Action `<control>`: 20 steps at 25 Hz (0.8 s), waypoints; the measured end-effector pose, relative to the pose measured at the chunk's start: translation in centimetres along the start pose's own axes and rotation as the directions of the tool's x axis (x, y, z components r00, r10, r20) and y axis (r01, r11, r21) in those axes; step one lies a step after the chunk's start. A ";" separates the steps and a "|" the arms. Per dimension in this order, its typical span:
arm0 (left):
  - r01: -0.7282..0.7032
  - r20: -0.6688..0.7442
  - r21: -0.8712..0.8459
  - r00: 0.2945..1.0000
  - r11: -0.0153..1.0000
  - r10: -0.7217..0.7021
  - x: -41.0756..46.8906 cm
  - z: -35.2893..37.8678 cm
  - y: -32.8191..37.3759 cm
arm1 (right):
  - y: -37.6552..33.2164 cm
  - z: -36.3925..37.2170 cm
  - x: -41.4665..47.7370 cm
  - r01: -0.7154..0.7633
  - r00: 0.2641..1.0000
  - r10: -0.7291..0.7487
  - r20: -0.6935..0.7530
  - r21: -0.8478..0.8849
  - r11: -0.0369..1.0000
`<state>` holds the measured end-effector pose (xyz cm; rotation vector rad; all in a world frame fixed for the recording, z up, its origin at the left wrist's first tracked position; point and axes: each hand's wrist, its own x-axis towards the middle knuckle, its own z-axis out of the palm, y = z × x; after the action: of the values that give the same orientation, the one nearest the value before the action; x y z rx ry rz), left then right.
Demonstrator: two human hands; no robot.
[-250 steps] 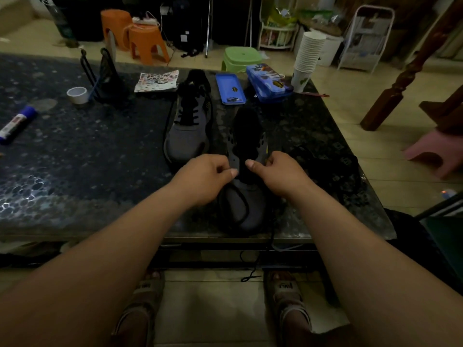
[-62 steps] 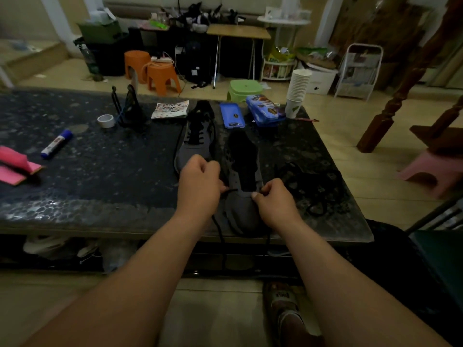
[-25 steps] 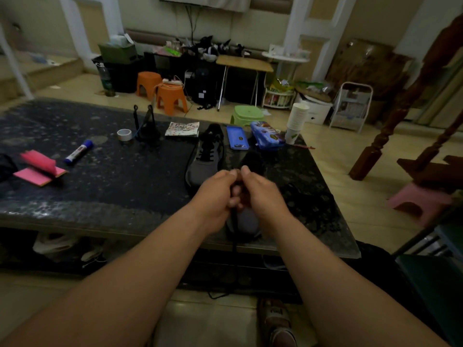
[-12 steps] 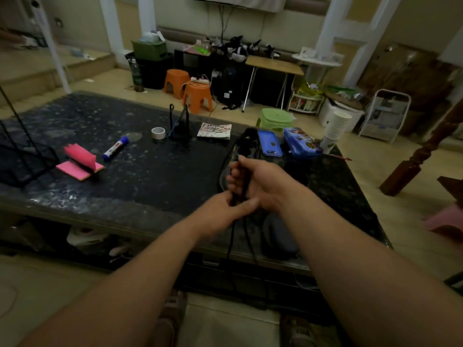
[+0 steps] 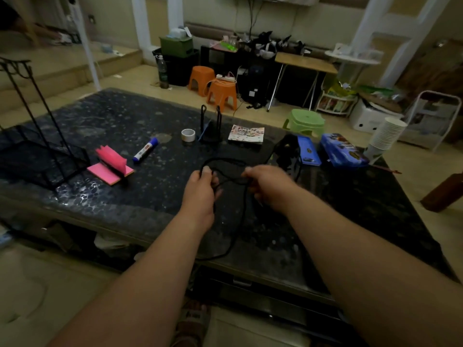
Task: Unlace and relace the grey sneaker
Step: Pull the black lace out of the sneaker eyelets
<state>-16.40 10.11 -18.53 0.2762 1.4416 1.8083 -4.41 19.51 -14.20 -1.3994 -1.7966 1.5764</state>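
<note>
A black shoelace [image 5: 226,162] hangs free of the shoe, looping between my two hands above the dark table [image 5: 130,194]. My left hand [image 5: 201,190] pinches one part of the lace; my right hand [image 5: 269,186] grips another, and the slack trails down toward the table's front edge. Behind my right hand only the dark heel end of a sneaker [image 5: 286,149] shows. The sneaker I was working on is hidden by my right arm.
On the table lie a blue open case [image 5: 308,151], a blue patterned pencil case [image 5: 342,150], a stack of paper cups [image 5: 384,137], a printed packet [image 5: 246,134], a tape roll [image 5: 188,135], a black wire holder [image 5: 210,125], a marker [image 5: 146,149], pink sticky notes [image 5: 110,165] and a black mesh rack [image 5: 37,156].
The lace has come out of the sneaker. My hands have spread apart with it and moved left, away from the shoes; the view has swung left too.
</note>
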 end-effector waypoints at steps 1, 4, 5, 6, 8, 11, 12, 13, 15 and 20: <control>-0.033 -0.041 0.190 0.998 0.981 0.042 0.7 0.0 -0.2 | 1.6 1.1 -0.4 -0.001 1.000 0.004 0.030 -0.102 0.995; 0.028 -0.098 0.727 0.993 0.686 0.062 1.3 -0.9 -0.5 | 5.8 2.5 -1.4 0.009 1.000 -0.006 0.008 -0.419 0.908; 0.030 -0.090 0.781 0.994 0.623 0.065 1.3 -1.2 -0.7 | 6.7 2.3 -1.8 0.003 0.999 -0.017 -0.029 -0.425 0.905; 0.002 -0.069 0.818 0.993 0.575 0.095 1.0 -1.3 -0.7 | 7.2 1.9 -2.6 0.005 0.998 -0.032 -0.060 -0.400 0.916; -0.104 0.001 0.874 0.977 0.475 0.212 -0.2 -1.2 -0.8 | 8.0 1.1 -4.0 0.047 0.991 -0.088 -0.098 -0.357 0.933; -0.336 0.215 0.871 0.916 0.358 0.338 -2.2 0.2 -1.9 | 9.0 -0.6 -6.1 0.126 0.977 -0.178 -0.116 -0.356 0.926; -0.403 0.304 0.854 0.900 0.328 0.313 -2.8 1.0 -2.6 | 9.3 -1.4 -6.7 0.149 0.968 -0.213 -0.130 -0.384 0.911; -0.445 0.379 0.842 0.890 0.304 0.254 -3.3 2.0 -3.4 | 9.6 -2.4 -7.7 0.169 0.954 -0.257 -0.153 -0.435 0.885; -0.474 0.461 0.840 0.880 0.265 0.112 -3.9 4.0 -4.9 | 10.8 -4.8 -10.3 0.190 0.883 -0.413 -0.223 -0.634 0.749; -0.459 0.450 0.845 0.887 0.275 0.100 -3.6 8.8 -7.4 | 16.7 -9.6 -15.0 -0.099 0.916 -0.302 -0.263 -0.879 0.467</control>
<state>-5.43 14.32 -21.24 1.4621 2.1542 0.7935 16.91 10.01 -21.45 -1.7556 -2.4625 0.0947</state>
